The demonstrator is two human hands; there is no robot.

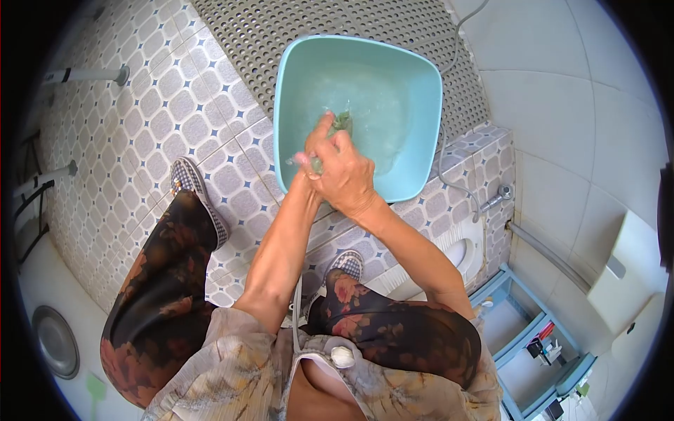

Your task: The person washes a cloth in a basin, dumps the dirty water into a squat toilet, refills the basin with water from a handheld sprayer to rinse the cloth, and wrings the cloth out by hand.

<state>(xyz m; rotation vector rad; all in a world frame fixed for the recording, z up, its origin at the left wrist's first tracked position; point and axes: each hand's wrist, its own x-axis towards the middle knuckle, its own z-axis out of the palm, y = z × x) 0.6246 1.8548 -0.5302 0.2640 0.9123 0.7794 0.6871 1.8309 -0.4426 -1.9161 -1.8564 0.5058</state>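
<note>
Both my hands are together over the near left part of a light blue basin (428,151) that holds cloudy water. My left hand (319,137) is partly covered by my right, its fingers closed round a small wet, greenish bundle (342,123). My right hand (347,174) is wrapped over it, pressing on the same bundle. The bundle looks like thin crumpled cloth, but its kind is hard to make out. Bits of it stick out beyond the fingers and near the left wrist.
Under the basin's far side lies a grey perforated mat (239,42) on patterned floor tiles (168,105). A thin hose (441,151) runs along the right to a metal valve (497,196). A white squat toilet (456,252) and a blue shelf rack (502,316) stand at the right.
</note>
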